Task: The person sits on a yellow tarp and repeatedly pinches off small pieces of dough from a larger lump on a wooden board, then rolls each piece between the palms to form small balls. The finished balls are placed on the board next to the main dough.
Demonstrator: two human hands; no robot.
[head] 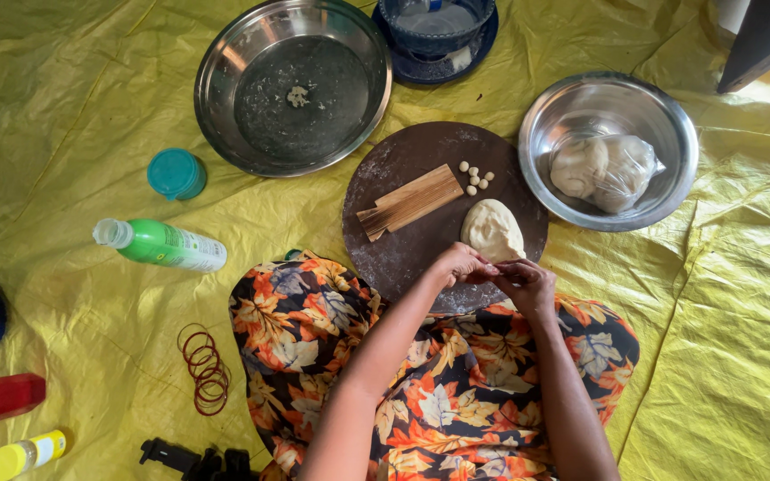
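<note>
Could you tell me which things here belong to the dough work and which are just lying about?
In use: left hand and right hand meeting at the dough lump; round board; small dough balls; ridged wooden tool; bagged dough in steel bowl.

Lying about: green bottle; teal lid; red bangles; yellow-capped bottle.

Pale, smooth oval dough lump point(492, 229) flat near the round dark board's point(403, 254) near right edge, five small dough balls point(476, 177) beyond it

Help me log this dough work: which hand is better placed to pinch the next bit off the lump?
Probably the right hand: it sits directly below the dough lump. The left hand is just beside it, fingertips touching.
</note>
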